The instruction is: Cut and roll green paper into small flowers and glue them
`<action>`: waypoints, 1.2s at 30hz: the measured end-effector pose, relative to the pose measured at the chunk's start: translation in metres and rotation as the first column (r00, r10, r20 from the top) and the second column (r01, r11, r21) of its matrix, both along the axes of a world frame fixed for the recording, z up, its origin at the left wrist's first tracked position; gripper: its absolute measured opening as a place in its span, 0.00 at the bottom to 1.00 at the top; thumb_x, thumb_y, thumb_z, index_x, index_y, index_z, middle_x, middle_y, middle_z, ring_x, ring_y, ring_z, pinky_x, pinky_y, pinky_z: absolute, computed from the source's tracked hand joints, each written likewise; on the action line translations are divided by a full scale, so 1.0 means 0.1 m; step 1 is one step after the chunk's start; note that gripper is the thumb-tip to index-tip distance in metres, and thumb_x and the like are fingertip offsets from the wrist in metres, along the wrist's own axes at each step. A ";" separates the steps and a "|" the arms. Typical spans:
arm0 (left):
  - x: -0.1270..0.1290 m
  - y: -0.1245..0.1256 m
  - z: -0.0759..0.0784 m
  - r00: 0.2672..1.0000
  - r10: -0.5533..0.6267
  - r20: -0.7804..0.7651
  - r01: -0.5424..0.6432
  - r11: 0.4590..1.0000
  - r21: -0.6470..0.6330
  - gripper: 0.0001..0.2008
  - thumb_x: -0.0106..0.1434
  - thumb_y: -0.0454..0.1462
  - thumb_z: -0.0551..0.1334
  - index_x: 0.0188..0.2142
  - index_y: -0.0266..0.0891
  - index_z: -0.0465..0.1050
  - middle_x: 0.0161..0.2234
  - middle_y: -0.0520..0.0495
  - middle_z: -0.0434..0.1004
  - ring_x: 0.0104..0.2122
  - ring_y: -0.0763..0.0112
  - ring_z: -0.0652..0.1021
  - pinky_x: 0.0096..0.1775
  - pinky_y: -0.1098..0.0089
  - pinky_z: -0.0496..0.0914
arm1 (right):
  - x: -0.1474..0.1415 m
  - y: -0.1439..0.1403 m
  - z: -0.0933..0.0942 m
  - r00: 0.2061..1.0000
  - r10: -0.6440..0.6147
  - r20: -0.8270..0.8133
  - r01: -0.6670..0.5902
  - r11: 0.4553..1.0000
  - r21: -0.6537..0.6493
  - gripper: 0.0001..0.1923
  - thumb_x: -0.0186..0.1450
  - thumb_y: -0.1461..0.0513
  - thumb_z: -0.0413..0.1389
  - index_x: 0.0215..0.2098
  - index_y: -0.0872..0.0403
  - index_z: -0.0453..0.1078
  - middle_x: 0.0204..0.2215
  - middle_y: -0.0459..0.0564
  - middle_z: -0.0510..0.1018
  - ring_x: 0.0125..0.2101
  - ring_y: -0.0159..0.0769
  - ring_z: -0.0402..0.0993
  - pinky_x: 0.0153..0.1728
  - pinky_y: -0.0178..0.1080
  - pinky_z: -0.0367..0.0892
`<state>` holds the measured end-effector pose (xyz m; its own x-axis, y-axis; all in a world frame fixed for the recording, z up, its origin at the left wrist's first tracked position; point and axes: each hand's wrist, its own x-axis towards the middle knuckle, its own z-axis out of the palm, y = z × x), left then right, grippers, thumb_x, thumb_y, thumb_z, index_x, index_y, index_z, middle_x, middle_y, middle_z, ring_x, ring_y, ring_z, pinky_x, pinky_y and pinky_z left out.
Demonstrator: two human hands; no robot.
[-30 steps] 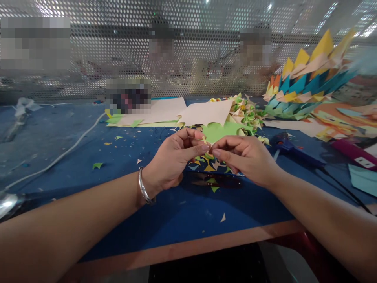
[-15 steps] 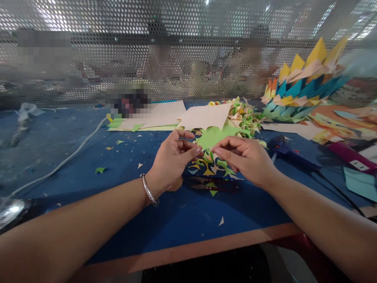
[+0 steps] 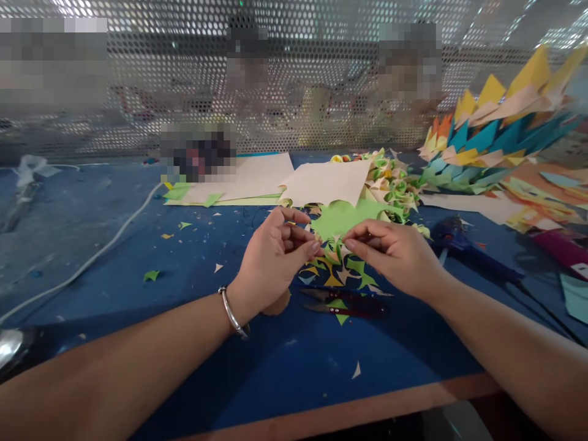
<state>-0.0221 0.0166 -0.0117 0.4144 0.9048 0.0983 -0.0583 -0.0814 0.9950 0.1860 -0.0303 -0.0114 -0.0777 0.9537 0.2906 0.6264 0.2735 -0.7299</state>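
Observation:
Over the middle of the table, my left hand (image 3: 280,260) is closed in a pinch, thumb against the fingers, with a silver bangle on the wrist. Facing it, a small gap away, my right hand (image 3: 395,251) is also pinched. Whatever the fingertips hold is too small to make out. Just beyond and below them lie a scalloped green paper sheet (image 3: 349,217) and several curved paper scraps (image 3: 337,272). Nearer to me rests a pair of thread snips (image 3: 346,302) with dark red handles, lying on the blue table (image 3: 206,361).
A pale cut sheet (image 3: 328,184) leans near a heap of curled paper pieces (image 3: 397,187). On the right are a blue glue gun (image 3: 478,254) with its cord and a tall layered paper piece (image 3: 498,141). A white cable (image 3: 110,242) crosses the left. Behind stands a perforated metal screen (image 3: 294,128).
My view has shifted slightly, so the table things on the right sit further right. Both hands stay pinched, and the gap between their fingertips looks a little wider.

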 end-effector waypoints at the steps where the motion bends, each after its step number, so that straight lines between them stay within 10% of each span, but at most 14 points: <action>1: 0.00 0.01 0.00 1.000 0.006 0.008 -0.006 1.000 -0.001 0.16 0.57 0.33 0.67 0.42 0.42 0.63 0.29 0.54 0.76 0.31 0.71 0.81 0.38 0.68 0.77 | 0.00 0.00 0.00 1.000 0.001 0.002 -0.001 1.000 -0.008 0.12 0.67 0.54 0.58 0.35 0.54 0.75 0.25 0.47 0.78 0.21 0.29 0.68 0.20 0.33 0.58; 22: 0.04 -0.01 -0.02 0.996 -0.040 0.078 0.046 0.996 -0.082 0.17 0.56 0.32 0.69 0.41 0.40 0.65 0.27 0.54 0.77 0.30 0.72 0.82 0.36 0.72 0.75 | 0.02 0.01 -0.01 1.000 0.005 0.020 -0.005 1.000 0.000 0.11 0.66 0.55 0.58 0.36 0.55 0.76 0.29 0.49 0.81 0.25 0.32 0.73 0.25 0.34 0.64; 36: -0.03 0.14 0.03 0.956 0.223 0.193 -0.229 0.973 0.013 0.16 0.56 0.33 0.69 0.40 0.42 0.63 0.28 0.54 0.77 0.33 0.71 0.82 0.36 0.70 0.75 | 0.03 -0.04 0.02 0.998 0.037 0.051 -0.038 0.999 0.015 0.10 0.68 0.56 0.57 0.36 0.54 0.75 0.29 0.50 0.81 0.24 0.32 0.73 0.24 0.35 0.65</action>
<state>-0.0253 0.0309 -0.0089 0.1704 0.9673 0.1880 -0.2208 -0.1485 0.9640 0.1894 -0.0346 -0.0094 -0.1287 0.9450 0.3007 0.6514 0.3091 -0.6929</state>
